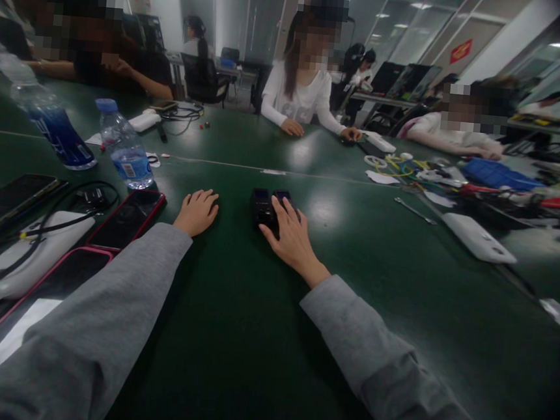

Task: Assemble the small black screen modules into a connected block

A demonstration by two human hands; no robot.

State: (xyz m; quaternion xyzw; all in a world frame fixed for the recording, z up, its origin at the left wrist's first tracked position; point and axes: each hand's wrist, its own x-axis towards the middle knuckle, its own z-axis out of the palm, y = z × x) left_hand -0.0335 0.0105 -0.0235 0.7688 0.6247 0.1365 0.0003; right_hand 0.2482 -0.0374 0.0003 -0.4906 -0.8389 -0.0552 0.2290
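Note:
My left hand (198,212) lies palm down on the green table, fingers stretched out and slightly apart, holding nothing. To its right, two small black devices with little screens sit side by side. My right hand (287,235) spans them from the near side, its thumb at the lower edge of the left black device (261,203) and its fingers over the right black device (282,194). My palm and fingers hide much of the right one. Beside my left forearm is a red-edged phone (128,219); a second pink-framed phone (71,277) lies partly under my sleeve.
Two bottles, a blue-capped water bottle (127,151) and a taller blue bottle (55,125), stand at left. A white power strip (28,256) with black cables lies nearer. At right are another white strip (478,238), a wrench-like tool (414,211) and tangled cables. People sit opposite.

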